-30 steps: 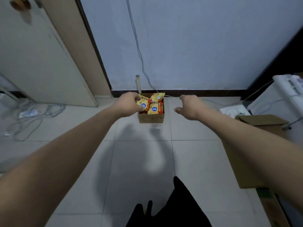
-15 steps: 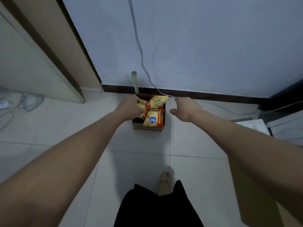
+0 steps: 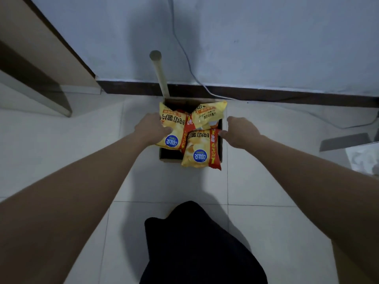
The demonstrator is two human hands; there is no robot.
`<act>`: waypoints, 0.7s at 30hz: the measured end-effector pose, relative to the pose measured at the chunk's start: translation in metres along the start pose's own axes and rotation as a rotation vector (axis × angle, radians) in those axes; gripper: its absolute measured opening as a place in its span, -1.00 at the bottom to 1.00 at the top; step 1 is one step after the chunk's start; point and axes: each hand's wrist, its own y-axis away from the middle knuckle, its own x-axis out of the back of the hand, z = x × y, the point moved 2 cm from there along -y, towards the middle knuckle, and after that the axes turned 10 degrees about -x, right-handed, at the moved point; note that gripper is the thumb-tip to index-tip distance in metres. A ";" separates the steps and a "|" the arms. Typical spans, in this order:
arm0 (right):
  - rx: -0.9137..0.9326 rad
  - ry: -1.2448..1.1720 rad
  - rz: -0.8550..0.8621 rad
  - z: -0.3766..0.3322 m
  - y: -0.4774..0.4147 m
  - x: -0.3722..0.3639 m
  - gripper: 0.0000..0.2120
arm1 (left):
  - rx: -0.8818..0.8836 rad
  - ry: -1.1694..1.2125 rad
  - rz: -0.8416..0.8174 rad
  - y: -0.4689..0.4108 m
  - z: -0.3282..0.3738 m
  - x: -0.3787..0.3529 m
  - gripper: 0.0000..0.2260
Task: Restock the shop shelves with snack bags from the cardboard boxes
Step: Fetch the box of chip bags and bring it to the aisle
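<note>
A small open cardboard box point(image 3: 170, 159) stands on the tiled floor by the wall. It holds three yellow-and-red snack bags: a left bag point(image 3: 175, 133), a front bag point(image 3: 202, 150) hanging over the near rim, and a back bag point(image 3: 210, 114). My left hand point(image 3: 150, 130) is at the box's left wall, thumb lying on the left bag. My right hand point(image 3: 241, 132) is at the right wall, thumb touching the front bag's corner and fingers curled down outside the box. The fingertips of both hands are hidden.
A pale cardboard tube point(image 3: 160, 76) leans up behind the box against the white wall, with a cable point(image 3: 184, 54) running down beside it. A door frame point(image 3: 47, 58) is at the left, a grey flat object point(image 3: 344, 141) at the right, my dark trouser leg point(image 3: 196, 242) below.
I have come closer to the box and look more steeply down. Both hands have moved in from above the box and now sit against its two side walls.
</note>
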 end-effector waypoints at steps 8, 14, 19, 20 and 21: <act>-0.070 -0.168 -0.068 0.008 -0.105 -0.072 -0.79 | 0.236 0.196 0.057 -0.101 -0.072 -0.074 -0.35; -0.137 -0.289 -0.094 0.014 -0.154 -0.114 -0.80 | 0.303 0.443 0.102 -0.136 -0.091 -0.108 -0.53; -0.172 -0.380 -0.177 0.020 -0.174 -0.137 -0.67 | 0.327 0.324 0.050 -0.140 -0.096 -0.120 -0.62; -0.172 -0.407 -0.196 0.021 -0.176 -0.139 -0.66 | 0.351 0.304 0.040 -0.143 -0.099 -0.124 -0.49; -0.175 -0.440 -0.212 0.023 -0.178 -0.141 -0.66 | 0.376 0.281 0.038 -0.143 -0.099 -0.126 -0.36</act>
